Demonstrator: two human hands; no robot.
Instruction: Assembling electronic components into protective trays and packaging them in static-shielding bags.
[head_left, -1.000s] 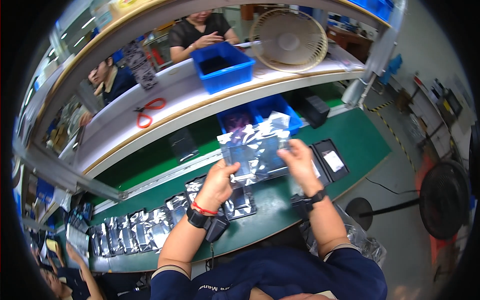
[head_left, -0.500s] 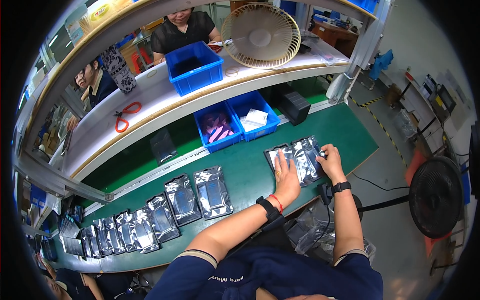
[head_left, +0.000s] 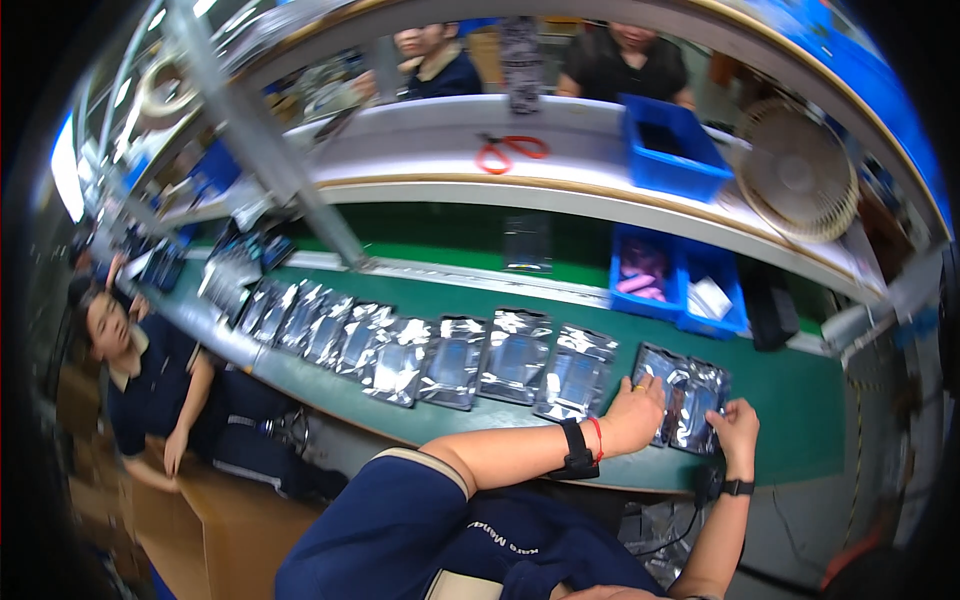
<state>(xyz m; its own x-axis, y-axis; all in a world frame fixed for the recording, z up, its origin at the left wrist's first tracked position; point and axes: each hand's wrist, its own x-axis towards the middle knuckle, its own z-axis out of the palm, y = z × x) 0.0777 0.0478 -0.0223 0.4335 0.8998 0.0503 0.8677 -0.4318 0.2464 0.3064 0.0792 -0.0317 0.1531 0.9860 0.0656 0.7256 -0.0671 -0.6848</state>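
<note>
Two shiny silver antistatic bags lie side by side near the right end of the green bench. My left hand [head_left: 637, 415] rests with its fingers stretched over the lower part of the left silver bag [head_left: 660, 366], partly covering it. At the right silver bag [head_left: 697, 408], my right hand [head_left: 738, 430] has its thumb and fingertips bent around the right edge, pinching it. To the left, a row of several similar silver bags [head_left: 515, 355] runs along the bench, each with a dark rectangular shape showing inside.
Behind the bags stand a blue bin with pink pieces [head_left: 642, 270] and a blue bin with white pieces [head_left: 708, 300]. The shelf above holds red-handled scissors [head_left: 510, 152], a blue box [head_left: 675, 150] and a fan [head_left: 797, 170]. Another person [head_left: 150, 380] sits at the left near a cardboard box [head_left: 240, 520].
The view has swung left, bringing the seated person and the cardboard box into sight. My hands stay at the same two bags; the left hand has slid lower on its bag.
</note>
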